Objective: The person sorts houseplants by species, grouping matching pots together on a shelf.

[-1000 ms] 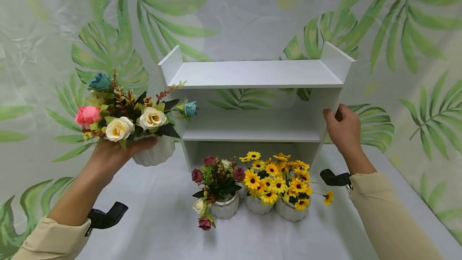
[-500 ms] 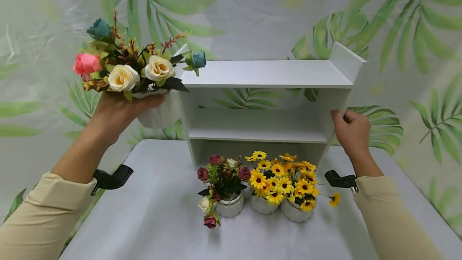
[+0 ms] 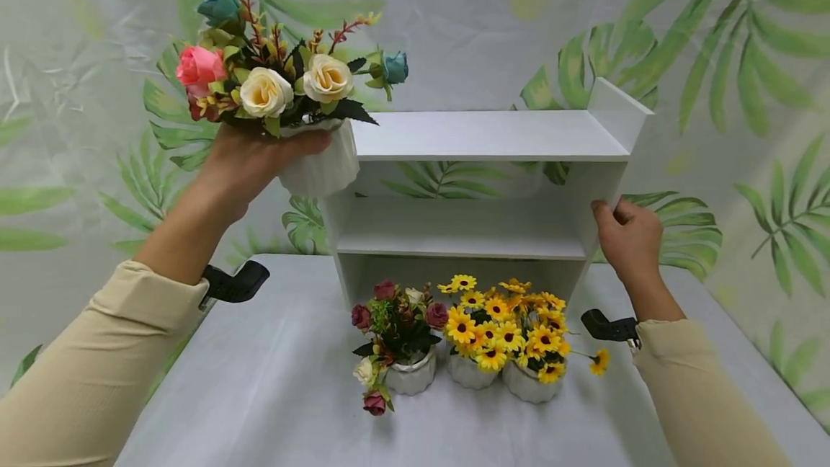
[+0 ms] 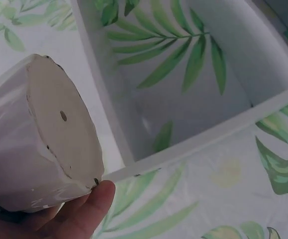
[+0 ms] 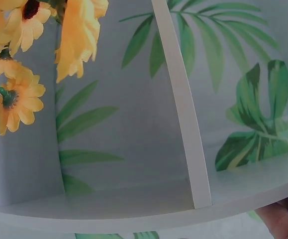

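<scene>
In the head view my left hand (image 3: 259, 157) grips a white ribbed flowerpot (image 3: 322, 168) filled with artificial roses (image 3: 266, 91) in pink, cream and teal. It is held up in the air at the upper left end of a white shelf unit (image 3: 460, 246), covering that corner. The pot's flat underside (image 4: 66, 119) with a small hole shows in the left wrist view, beside the shelf's frame. My right hand (image 3: 630, 240) holds the front edge of the shelf's right side panel, thumb on the near face; its other fingers are partly hidden behind the panel.
On the white-covered table (image 3: 259, 380) before the shelf stand a pot of dark red roses (image 3: 408, 373) and two pots of yellow daisy-like flowers (image 3: 472, 370). One yellow bloom (image 3: 599, 362) sticks out to the right. Behind hangs a leaf-patterned cloth (image 3: 454, 42).
My left hand has raised the potted roses from beside the shelf's middle level to above its top board, and moved them right. My right hand keeps its hold on the side panel.
</scene>
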`<action>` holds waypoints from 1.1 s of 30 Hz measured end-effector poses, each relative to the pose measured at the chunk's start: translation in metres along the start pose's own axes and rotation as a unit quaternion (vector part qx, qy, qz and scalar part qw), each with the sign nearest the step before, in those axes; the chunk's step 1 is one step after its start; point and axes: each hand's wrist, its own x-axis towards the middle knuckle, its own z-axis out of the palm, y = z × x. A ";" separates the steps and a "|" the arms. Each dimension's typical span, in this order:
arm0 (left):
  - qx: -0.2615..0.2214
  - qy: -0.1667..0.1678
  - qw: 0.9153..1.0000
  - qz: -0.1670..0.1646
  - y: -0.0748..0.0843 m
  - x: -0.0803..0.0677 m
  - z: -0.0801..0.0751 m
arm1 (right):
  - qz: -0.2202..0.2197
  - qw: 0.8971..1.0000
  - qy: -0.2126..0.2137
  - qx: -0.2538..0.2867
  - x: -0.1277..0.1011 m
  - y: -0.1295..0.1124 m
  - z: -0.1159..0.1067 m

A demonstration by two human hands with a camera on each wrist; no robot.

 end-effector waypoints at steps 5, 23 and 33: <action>-0.025 0.011 1.000 -0.008 0.011 0.021 0.017 | 0.003 1.000 0.011 -0.002 0.001 0.000 -0.004; 0.081 0.065 0.984 -0.144 0.024 0.069 0.070 | 0.014 1.000 0.002 -0.025 0.009 0.008 -0.006; 0.106 0.072 0.979 -0.156 0.011 0.086 0.086 | 0.003 1.000 0.007 -0.029 0.005 0.009 -0.009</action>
